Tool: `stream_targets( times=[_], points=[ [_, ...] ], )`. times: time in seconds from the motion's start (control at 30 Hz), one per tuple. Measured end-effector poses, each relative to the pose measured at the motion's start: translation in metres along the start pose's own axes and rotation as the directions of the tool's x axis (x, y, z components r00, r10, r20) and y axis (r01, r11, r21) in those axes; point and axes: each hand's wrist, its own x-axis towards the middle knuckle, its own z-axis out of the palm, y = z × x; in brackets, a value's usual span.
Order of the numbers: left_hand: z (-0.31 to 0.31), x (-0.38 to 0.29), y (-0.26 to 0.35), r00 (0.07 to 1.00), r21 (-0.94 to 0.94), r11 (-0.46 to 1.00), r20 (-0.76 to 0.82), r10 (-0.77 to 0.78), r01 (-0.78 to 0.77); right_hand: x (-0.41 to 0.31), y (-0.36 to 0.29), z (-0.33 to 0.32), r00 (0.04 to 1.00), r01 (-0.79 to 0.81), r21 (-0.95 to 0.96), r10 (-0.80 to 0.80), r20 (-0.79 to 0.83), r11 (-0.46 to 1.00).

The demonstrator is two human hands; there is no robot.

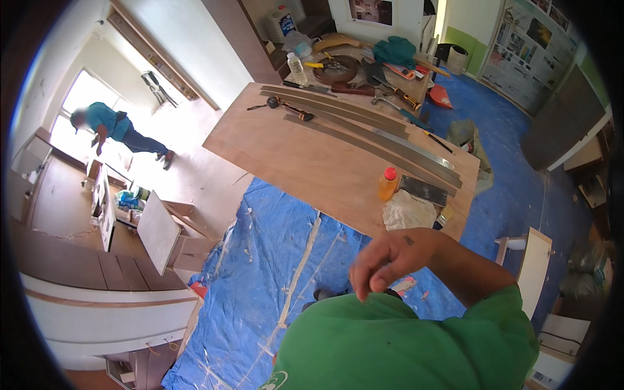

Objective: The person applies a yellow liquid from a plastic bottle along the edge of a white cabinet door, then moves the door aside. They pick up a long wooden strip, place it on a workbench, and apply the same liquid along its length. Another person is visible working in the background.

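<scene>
My right hand (390, 263) hangs bent in front of my chest, fingers loosely curled, with no object seen in it. My left hand is out of view. Nearest to the right hand, on the plywood-topped table (273, 146), lie a crumpled white cloth (409, 210) and a paintbrush (444, 216). Beside them are a dark rectangular block (423, 190) and a bottle of orange liquid with a red cap (388, 184). Several long thin edging strips (360, 141) and a metal straightedge (414, 149) run along the table's far side. A black pencil or marker (438, 141) lies beyond them.
Behind the table, a cluttered worktop holds a hammer (397, 109), a coil of edging (336, 69) and a clear bottle (296, 68). A blue tarpaulin (278, 253) covers the floor. Cabinet parts (158, 231) stand left. A person (114, 124) bends over near the window.
</scene>
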Motion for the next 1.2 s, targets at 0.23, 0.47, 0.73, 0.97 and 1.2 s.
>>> stream_targets(
  times=[0.23,0.47,0.73,0.97,1.2],
  points=[
    [-0.023,0.062,0.021,0.993,0.054,0.995,0.095,0.077,-0.082,0.038,0.015,-0.013,0.844,-0.229,-0.243,0.068,-0.531,0.943],
    [-0.093,0.139,0.045,0.978,0.013,0.994,0.176,0.107,-0.111,0.066,-0.007,0.002,0.473,-0.427,-0.048,0.179,-0.863,0.903],
    [-0.207,0.219,0.166,0.978,-0.48,0.876,0.197,0.064,0.04,-0.091,0.073,-0.089,-0.232,-0.646,-0.029,-0.232,-0.945,0.763],
    [-0.182,0.196,0.24,0.958,-0.574,0.812,0.162,0.236,-0.103,-0.19,0.126,-0.188,-0.254,-0.873,0.068,-0.331,-0.909,0.482],
    [-0.123,0.181,0.199,0.978,0.059,0.976,0.027,0.207,-0.208,-0.203,0.151,-0.243,-0.091,-0.945,0.0,-0.264,-0.96,0.327]
  ],
)
